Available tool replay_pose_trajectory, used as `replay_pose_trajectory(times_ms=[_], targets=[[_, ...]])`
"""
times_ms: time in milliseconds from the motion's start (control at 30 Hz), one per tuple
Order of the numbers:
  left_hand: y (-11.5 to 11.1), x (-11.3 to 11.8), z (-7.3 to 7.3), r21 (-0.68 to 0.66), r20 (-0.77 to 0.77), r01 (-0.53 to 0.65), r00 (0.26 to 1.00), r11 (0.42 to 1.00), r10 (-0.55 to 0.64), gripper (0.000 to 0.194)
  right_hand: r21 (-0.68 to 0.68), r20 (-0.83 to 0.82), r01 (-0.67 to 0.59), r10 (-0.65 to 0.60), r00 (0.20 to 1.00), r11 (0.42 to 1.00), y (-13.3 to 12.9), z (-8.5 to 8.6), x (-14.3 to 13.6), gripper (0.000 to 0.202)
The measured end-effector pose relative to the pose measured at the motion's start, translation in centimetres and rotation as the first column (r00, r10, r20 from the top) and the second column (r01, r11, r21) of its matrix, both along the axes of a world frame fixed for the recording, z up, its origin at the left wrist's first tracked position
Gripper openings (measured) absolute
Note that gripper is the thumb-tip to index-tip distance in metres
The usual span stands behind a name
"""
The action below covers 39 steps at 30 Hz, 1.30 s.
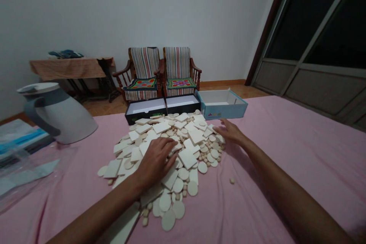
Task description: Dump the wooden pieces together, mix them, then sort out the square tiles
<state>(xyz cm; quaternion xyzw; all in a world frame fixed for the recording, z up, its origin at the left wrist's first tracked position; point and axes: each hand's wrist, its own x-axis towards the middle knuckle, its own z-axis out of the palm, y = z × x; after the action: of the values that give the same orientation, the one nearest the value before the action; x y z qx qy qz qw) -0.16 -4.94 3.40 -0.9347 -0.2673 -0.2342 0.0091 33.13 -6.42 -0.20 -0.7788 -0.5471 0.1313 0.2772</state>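
A wide heap of pale flat squares (196,135), round discs (178,209) and small wooden cubes (145,221) is spread on the pink cloth. Over the middle of the heap rests my left hand (156,162), palm down, its thumb apart from the fingers; no piece shows in its grip. My right hand (232,132) is at the heap's right edge, fingers stretched toward the squares and discs there. Whether its fingertips touch a piece is hard to make out. One stray cube (232,180) lies alone on the cloth below my right hand.
Behind the heap stand two black open boxes (145,116) (183,109) and a light-blue open box (225,113). A grey-white jug (67,116) and clear plastic wrapping (25,175) are at the left. Farther back are two wooden chairs (144,63) (177,63) and a cloth-covered table (71,68).
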Motion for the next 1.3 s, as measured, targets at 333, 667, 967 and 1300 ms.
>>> replay_pose_trajectory(times_ms=[333, 667, 967, 1300], targets=[[-3.9, -1.3, -1.5, -0.082, -0.119, 0.083, 0.989, 0.993, -0.093, 0.034, -0.018, 0.086, -0.091, 0.092, 0.992, 0.996, 0.2, -2.5, -4.0, 0.064], [-3.5, -1.4, -1.8, -0.088, -0.088, 0.097, 0.991, 0.991, -0.105, 0.031, -0.208, 0.099, -0.448, 0.474, 0.875, 0.87, -4.2, -1.3, -3.8, 0.129], [-2.9, 0.9, 0.0, -0.158, -0.013, 0.102, 0.994, 0.982, -0.106, 0.022, -0.131, 0.267, -0.393, 0.414, 0.87, 0.91, -3.8, -1.5, -4.2, 0.102], [-0.7, 8.3, -1.1, -0.082, -0.185, -0.07, 0.981, 0.994, 0.054, 0.057, -0.114, 0.272, -0.285, 0.306, 0.913, 0.952, -3.3, -2.0, -4.6, 0.101]])
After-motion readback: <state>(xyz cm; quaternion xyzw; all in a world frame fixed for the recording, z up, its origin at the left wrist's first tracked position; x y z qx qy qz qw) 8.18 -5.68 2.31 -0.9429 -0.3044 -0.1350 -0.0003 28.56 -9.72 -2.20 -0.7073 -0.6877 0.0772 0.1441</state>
